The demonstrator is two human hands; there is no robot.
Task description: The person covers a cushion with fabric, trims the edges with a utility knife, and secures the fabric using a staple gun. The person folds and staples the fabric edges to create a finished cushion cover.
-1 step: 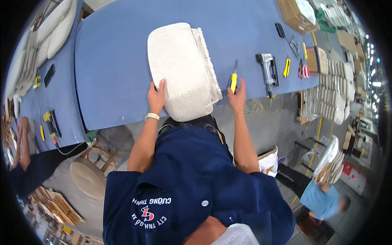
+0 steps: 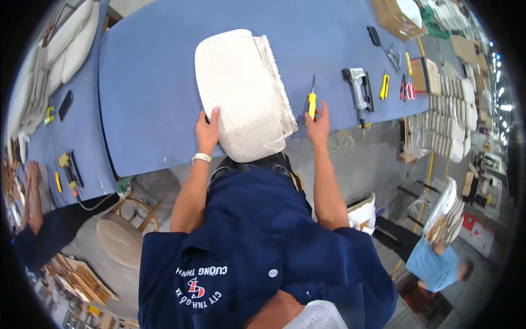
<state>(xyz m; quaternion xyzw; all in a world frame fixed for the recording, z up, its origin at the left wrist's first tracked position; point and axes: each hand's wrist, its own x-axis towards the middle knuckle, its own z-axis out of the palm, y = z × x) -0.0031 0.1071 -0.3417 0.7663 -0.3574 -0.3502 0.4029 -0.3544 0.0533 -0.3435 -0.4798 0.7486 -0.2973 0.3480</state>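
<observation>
A cream upholstered seat cushion point(image 2: 241, 88) lies on the blue table point(image 2: 148, 82), its near end hanging over the front edge. My left hand point(image 2: 206, 131), with a metal band on the wrist, grips the cushion's near left edge, thumb on top. My right hand point(image 2: 318, 127) lies on the table just right of the cushion. Its thumb and fingers close round the lower end of a yellow-handled screwdriver point(image 2: 311, 100), whose blade points away from me.
On the table to the right lie a grey staple gun point(image 2: 359, 88), a yellow utility knife point(image 2: 384, 86) and red scissors point(image 2: 405, 88). Stacked cushions point(image 2: 449, 109) stand beyond. A wooden stool point(image 2: 123, 236) sits lower left. A person in light blue point(image 2: 438, 263) carries pads lower right.
</observation>
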